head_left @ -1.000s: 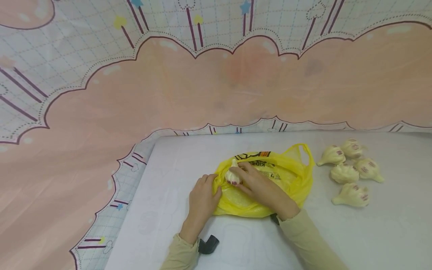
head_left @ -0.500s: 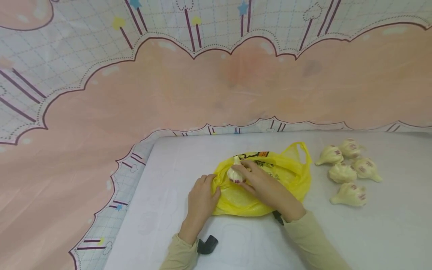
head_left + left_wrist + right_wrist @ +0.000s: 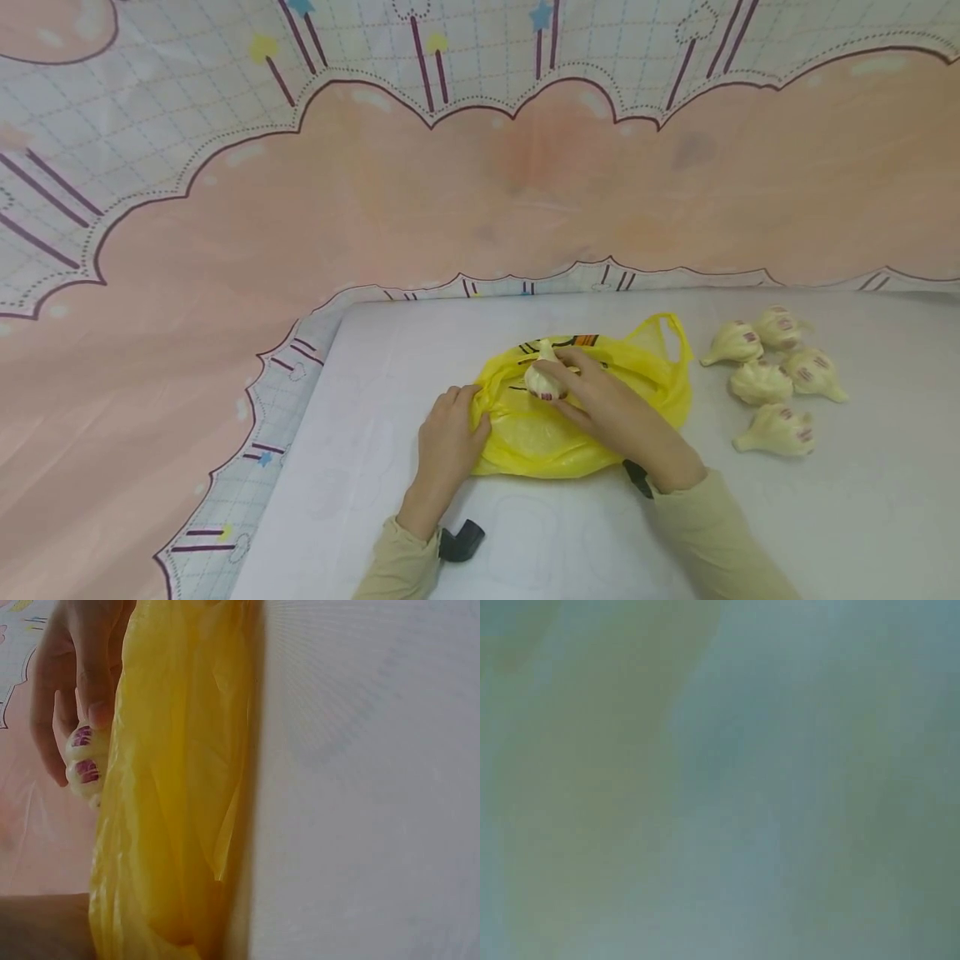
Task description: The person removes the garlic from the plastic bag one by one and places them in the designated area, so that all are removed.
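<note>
A yellow plastic bag (image 3: 540, 446) lies with its mouth spread on the white table, printing showing inside. My left hand (image 3: 448, 433) holds the bag's left edge between thumb and fingers. Over the opening, my right hand (image 3: 607, 408) pinches a garlic bulb (image 3: 545, 381), pale with purple marks, its stem pointing up. From the side, the left wrist view shows the same garlic bulb (image 3: 84, 761) under the right hand's fingers (image 3: 91, 675), partly hidden by the bag's yellow wall (image 3: 176, 765). The right wrist view is too blurred to make out.
Several more garlic bulbs (image 3: 761, 383) lie grouped on the table to the right of the bag. One bag handle (image 3: 681, 337) stands up at the back right. Behind the table hangs a patterned cloth (image 3: 480, 200).
My right hand has moved a little to the right and back over the bag's mouth, carrying the garlic bulb. The left hand stays at the bag's left edge.
</note>
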`<state>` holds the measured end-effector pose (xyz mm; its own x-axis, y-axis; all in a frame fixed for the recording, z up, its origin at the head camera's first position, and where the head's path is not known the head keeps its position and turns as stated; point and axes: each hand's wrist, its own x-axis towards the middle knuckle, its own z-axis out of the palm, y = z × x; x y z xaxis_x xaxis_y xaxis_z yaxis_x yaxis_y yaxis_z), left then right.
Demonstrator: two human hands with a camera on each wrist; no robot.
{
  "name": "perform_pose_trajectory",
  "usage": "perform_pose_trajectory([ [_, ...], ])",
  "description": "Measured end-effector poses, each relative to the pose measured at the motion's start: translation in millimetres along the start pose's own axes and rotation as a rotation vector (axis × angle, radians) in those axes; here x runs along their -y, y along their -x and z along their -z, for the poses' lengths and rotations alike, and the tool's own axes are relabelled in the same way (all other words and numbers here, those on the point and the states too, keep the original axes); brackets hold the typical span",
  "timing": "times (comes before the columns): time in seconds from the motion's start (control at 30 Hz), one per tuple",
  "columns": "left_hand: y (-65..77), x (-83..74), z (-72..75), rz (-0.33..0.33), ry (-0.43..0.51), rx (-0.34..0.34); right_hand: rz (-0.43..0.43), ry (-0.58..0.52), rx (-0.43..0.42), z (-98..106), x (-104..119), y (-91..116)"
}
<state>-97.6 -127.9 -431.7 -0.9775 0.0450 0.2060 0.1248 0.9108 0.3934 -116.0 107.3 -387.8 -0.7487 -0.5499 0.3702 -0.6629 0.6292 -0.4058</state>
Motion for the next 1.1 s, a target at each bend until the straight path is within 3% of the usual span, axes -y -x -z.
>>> perform_pose_trajectory([
  [0.4,0.1,0.2,1.5,0.011,-0.007,0.006,-0.022,0.022,0.007,9,-7,6],
  [0.77,0.5,-1.4,1.5,0.007,-0.004,0.01,0.024,0.042,-0.039,24,-18,16],
  [1.1,0.6,-1.0,0.6,0.006,-0.007,0.002,-0.031,0.095,-0.029,39,-25,27],
])
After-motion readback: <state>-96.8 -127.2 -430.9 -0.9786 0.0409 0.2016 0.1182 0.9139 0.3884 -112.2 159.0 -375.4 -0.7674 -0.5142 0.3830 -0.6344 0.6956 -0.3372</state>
